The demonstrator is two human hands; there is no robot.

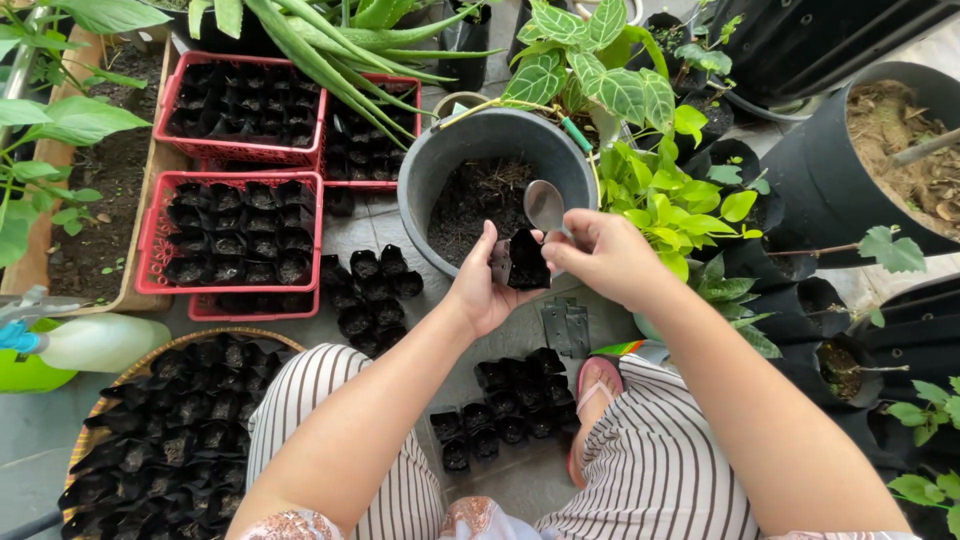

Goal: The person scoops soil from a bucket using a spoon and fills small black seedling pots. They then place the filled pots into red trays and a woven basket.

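Small black seedling bag (524,262) held upright, mouth open toward the camera, long axis roughly vertical, just over the near rim of the grey bucket (420,195) of dark soil. Left hand (482,290) curled narrowly around the bag from the left, thumb and fingers pinching its side; right hand (605,255) closed on the handle of a metal spoon (545,207), bowl pointing up and away above the bag's mouth. Bag thin, glossy, creased plastic, dark inside, same kind as the black bags (515,405) clustered on the floor and packed in the red crates (236,232)
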